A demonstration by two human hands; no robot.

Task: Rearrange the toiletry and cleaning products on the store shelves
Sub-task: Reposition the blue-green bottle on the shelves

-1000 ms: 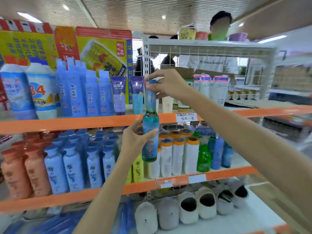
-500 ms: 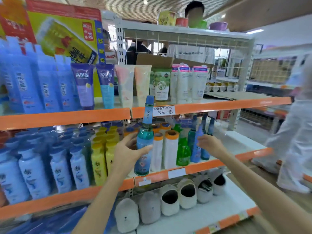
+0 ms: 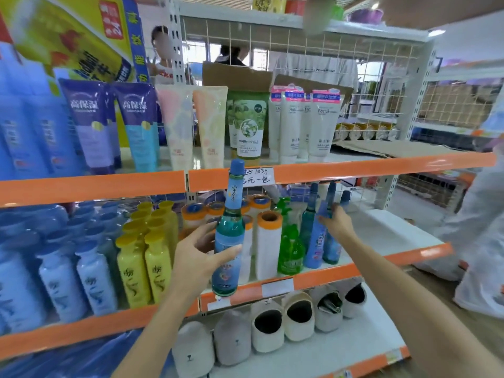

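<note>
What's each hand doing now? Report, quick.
Left hand: closed on the teal glass bottle.
Right hand: grip closed on a blue bottle on the shelf.

Teal glass bottle, blue cap, upright, held before middle shelf edge

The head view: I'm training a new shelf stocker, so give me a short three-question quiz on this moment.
1. True or false: the left hand holds the tall teal bottle upright in front of the middle shelf.
2. What is the right hand touching? A) a white facial tube B) a blue bottle on the middle shelf C) a slipper
3. Fill in: the yellow bottles stand to the ___ of the held teal bottle.

Key: 1 true; 2 B; 3 left
</note>
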